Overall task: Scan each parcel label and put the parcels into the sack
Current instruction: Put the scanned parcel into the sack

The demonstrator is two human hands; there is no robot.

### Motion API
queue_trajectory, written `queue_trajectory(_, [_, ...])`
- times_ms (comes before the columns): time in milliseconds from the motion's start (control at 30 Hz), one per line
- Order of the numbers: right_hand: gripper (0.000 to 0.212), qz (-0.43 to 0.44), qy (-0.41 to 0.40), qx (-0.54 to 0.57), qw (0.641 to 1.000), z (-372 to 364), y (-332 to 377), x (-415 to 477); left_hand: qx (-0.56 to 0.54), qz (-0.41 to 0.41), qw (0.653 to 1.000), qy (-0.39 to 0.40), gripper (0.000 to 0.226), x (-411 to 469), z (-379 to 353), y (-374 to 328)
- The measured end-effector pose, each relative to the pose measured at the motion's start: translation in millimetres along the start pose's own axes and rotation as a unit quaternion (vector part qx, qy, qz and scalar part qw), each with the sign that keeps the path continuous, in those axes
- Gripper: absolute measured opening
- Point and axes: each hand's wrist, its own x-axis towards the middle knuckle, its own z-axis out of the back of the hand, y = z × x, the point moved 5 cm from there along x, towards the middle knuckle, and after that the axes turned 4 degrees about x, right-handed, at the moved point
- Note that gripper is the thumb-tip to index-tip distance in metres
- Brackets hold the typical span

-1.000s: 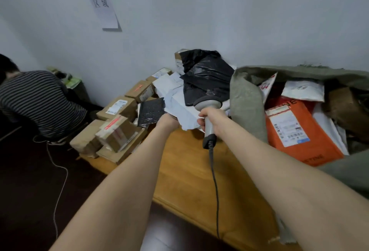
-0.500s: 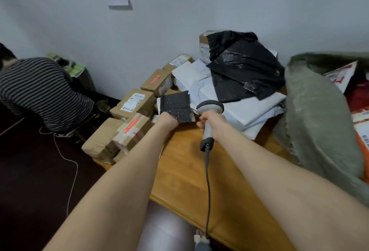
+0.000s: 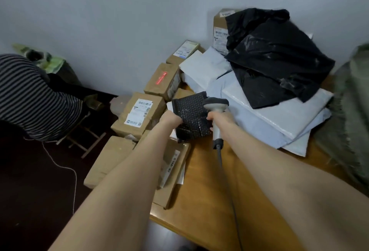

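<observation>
1. Head view, the grip: the left hand (image 3: 170, 118) is closed on the near-left edge of a black bubble mailer (image 3: 191, 120), lifted just above the cardboard boxes at the left end of the surface (image 3: 201, 196). The right hand (image 3: 220, 119) is wrapped round the handle of a corded barcode scanner (image 3: 215, 109), whose grey head sits touching or just over the mailer's right edge.

2. Head view, the relation that matters: the mailer lies between the two hands, its long axis running away from the person and slightly rightward. The dimpled black face is up and I see no label on it, so I judge it needs turning before the scanner can read anything. The left hand already has it.

3. Head view, the route: the green woven sack (image 3: 351, 111) stands at the surface's right edge, well apart from the mailer. Between them lies the stack of grey poly mailers (image 3: 265, 115) with a crumpled black plastic bag (image 3: 279, 55) on top, so the carry probably goes over or in front of that pile.

4. Head view, open room: the near stretch of the surface, under the forearms, is bare wood. Labelled cartons (image 3: 139, 115) crowd the left edge, and a red scan line glows on the taped box (image 3: 162, 81) behind. A person in a striped shirt (image 3: 30, 99) bends at far left, clear of the hands.
</observation>
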Motion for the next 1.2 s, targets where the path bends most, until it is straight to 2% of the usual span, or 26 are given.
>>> queue_trajectory(67, [0.029, 0.023, -0.021, -0.042, 0.999, -2, 9, 1, -0.012, 0.003, 1.0, 0.007, 0.035, 18, 4, 1])
queue_trajectory(133, [0.043, 0.043, -0.038, -0.038, 0.998, -6, 15, 9, -0.025, -0.002, 1.0, 0.012, 0.04, 32, 10, -2])
queue_trajectory(267, [0.06, -0.002, -0.043, -0.013, 0.999, -27, 16, 23, -0.058, -0.024, 0.995, 0.079, 0.05, 59, 9, -8])
queue_trajectory(367, [0.057, -0.013, -0.071, 0.041, 0.997, -39, 13, 29, -0.077, -0.023, 0.988, 0.135, 0.044, 77, 9, -3])
queue_trajectory(533, [0.063, -0.011, -0.1, 0.079, 0.992, -49, 15, 23, -0.139, -0.052, 0.975, 0.168, 0.023, 93, 20, -3])
queue_trajectory(633, [0.052, -0.002, -0.146, 0.093, 0.985, -41, 24, 9, -0.16, -0.086, 0.962, 0.205, 0.026, 93, 34, -21])
queue_trajectory(700, [0.049, 0.006, -0.171, 0.144, 0.975, -31, 31, -2, -0.161, -0.123, 0.959, 0.2, 0.025, 92, 52, -39])
queue_trajectory(800, [0.012, 0.032, -0.175, 0.251, 0.952, -18, 50, -21, -0.165, -0.189, 0.954, 0.166, 0.016, 79, 87, -62])
queue_trajectory(833, [0.01, 0.034, -0.172, 0.275, 0.945, -15, 55, -26, -0.172, -0.212, 0.949, 0.16, 0.011, 75, 97, -69])
queue_trajectory(967, [0.034, 0.034, -0.156, 0.303, 0.94, -7, 69, -38, -0.184, -0.311, 0.922, 0.138, 0.019, 64, 123, -85])
queue_trajectory(1100, [0.039, 0.046, -0.121, 0.327, 0.936, -10, 73, -45, -0.158, -0.417, 0.887, 0.12, 0.035, 48, 132, -89])
queue_trajectory(1200, [0.038, 0.068, -0.102, 0.309, 0.943, -16, 78, -45, -0.17, -0.41, 0.885, 0.144, 0.05, 44, 126, -86])
